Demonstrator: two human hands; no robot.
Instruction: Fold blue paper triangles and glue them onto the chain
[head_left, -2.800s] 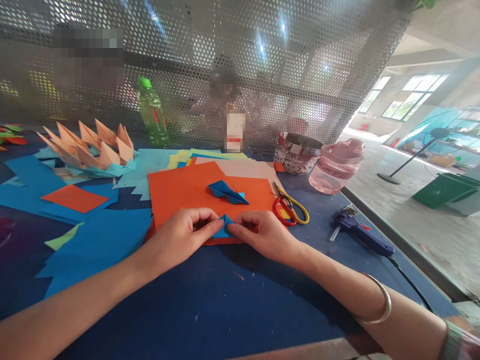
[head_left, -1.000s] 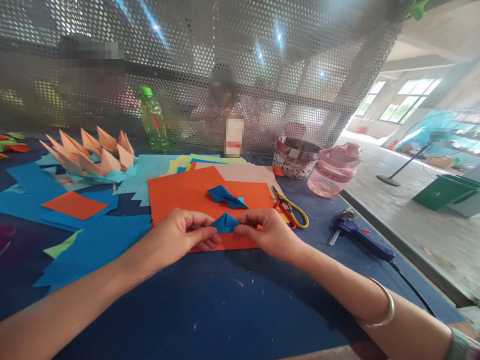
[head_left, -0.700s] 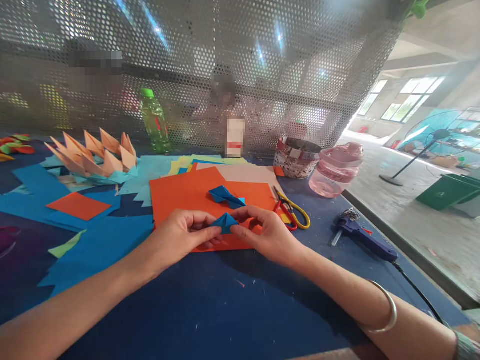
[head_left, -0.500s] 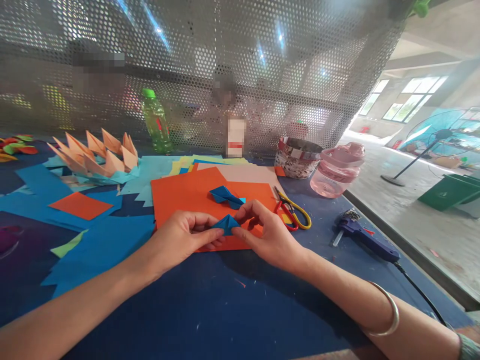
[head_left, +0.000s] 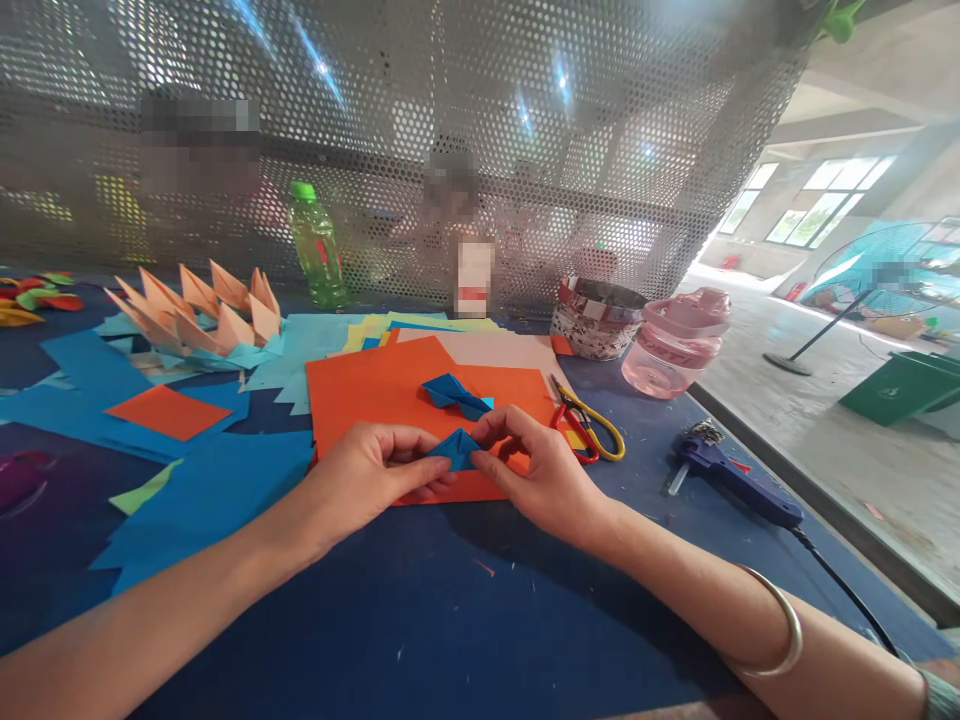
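At left, a peach paper ring [head_left: 234,330] stands beyond loose blue sheets [head_left: 225,490]. The left hand [head_left: 369,470] is nearly closed, thumb and curled fingers pinching the left end of a folded blue paper [head_left: 459,450] above the orange sheets [head_left: 375,385]. Its peak points up and away from the person; its long axis appears to run sideways, though fingers cover both ends. Behind it lies 1 other blue fold [head_left: 450,392], slanting. The right hand [head_left: 541,472] pinches the right end between thumb and forefinger, near scissors [head_left: 577,406].

Folded paper [head_left: 459,447] over sheets [head_left: 367,390], scissors [head_left: 604,433] right, glue gun [head_left: 742,483] farther right
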